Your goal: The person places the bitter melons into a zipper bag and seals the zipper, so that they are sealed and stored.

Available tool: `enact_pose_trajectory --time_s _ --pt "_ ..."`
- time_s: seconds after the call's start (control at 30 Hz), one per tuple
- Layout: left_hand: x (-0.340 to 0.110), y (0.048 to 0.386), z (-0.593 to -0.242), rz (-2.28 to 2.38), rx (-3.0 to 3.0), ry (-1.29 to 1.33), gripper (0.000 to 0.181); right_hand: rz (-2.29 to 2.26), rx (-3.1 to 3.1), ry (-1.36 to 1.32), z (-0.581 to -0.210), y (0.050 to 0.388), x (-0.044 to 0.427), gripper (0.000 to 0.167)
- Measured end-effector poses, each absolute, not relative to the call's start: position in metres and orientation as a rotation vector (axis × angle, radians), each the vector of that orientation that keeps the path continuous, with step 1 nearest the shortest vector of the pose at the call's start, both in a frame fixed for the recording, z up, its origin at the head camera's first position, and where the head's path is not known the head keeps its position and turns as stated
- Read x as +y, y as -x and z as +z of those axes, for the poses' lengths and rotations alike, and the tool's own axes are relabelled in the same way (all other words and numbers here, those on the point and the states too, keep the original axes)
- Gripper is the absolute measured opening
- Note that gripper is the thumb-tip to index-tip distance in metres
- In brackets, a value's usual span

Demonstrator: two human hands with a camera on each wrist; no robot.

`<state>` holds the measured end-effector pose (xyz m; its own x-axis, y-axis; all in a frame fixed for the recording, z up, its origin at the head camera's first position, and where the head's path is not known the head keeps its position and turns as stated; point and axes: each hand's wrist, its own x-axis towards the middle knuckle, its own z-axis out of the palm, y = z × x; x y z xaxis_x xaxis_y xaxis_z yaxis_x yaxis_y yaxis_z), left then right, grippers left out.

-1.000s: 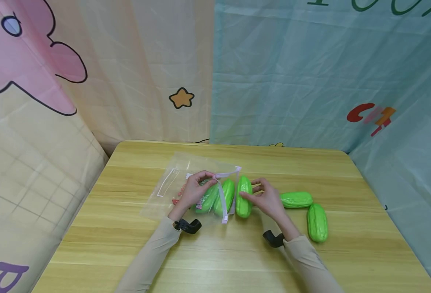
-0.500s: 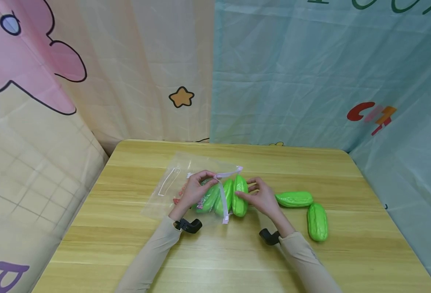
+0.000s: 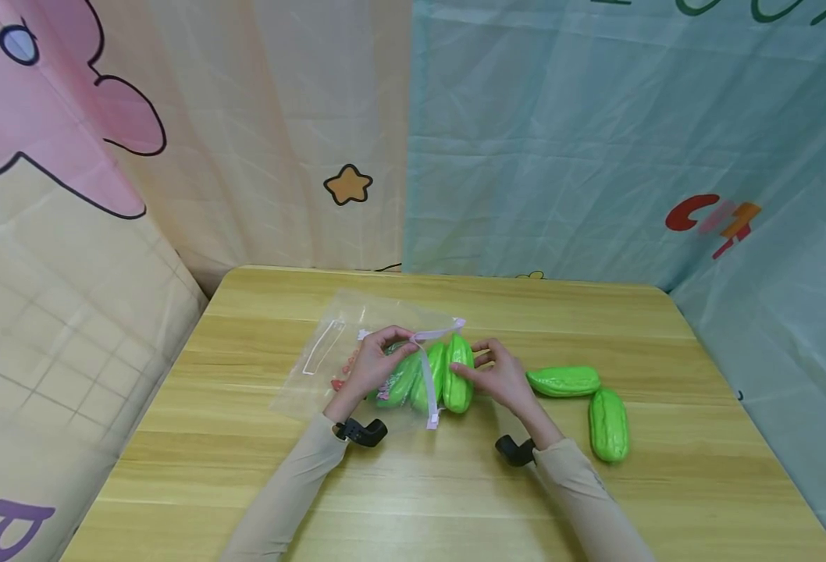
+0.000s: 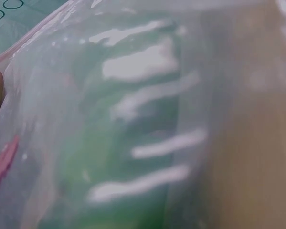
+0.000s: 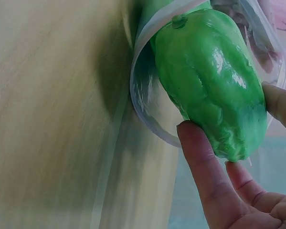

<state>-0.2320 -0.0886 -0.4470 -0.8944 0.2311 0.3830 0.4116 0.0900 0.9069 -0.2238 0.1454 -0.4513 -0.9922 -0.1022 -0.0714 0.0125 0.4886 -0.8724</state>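
A clear plastic zip bag (image 3: 346,312) with a pale purple zip edge lies on the table. My left hand (image 3: 371,363) pinches its upper lip, so the mouth gapes to the right. Inside are green bitter melons (image 3: 404,381) and some red or pink print or items, partly hidden by the hand. My right hand (image 3: 503,378) grips another bitter melon (image 3: 458,376) between thumb and fingers, right at the bag mouth. Up close in the right wrist view, that glossy, lumpy melon (image 5: 212,78) has its stem end within the opening. Through blurred film, green (image 4: 123,143) fills the left wrist view.
Two more bitter melons lie to the right of my right hand: one sideways (image 3: 564,382), the other lengthwise (image 3: 608,425). The wooden table (image 3: 385,499) ends at a back edge close to printed curtains (image 3: 539,156). Black wrist cameras (image 3: 362,432) sit on both wrists.
My right hand has moved slightly left, bringing the held bitter melon from beside the bag to its mouth. The left hand has stayed on the bag lip.
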Motion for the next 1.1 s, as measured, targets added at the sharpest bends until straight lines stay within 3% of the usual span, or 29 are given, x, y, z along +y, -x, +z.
enact_pose_trajectory --time_s 1.1 --pt "-0.085 0.231 -0.446 -1.900 -2.224 0.673 0.012 -1.558 2.468 -0.032 -0.463 0.236 0.146 0.058"
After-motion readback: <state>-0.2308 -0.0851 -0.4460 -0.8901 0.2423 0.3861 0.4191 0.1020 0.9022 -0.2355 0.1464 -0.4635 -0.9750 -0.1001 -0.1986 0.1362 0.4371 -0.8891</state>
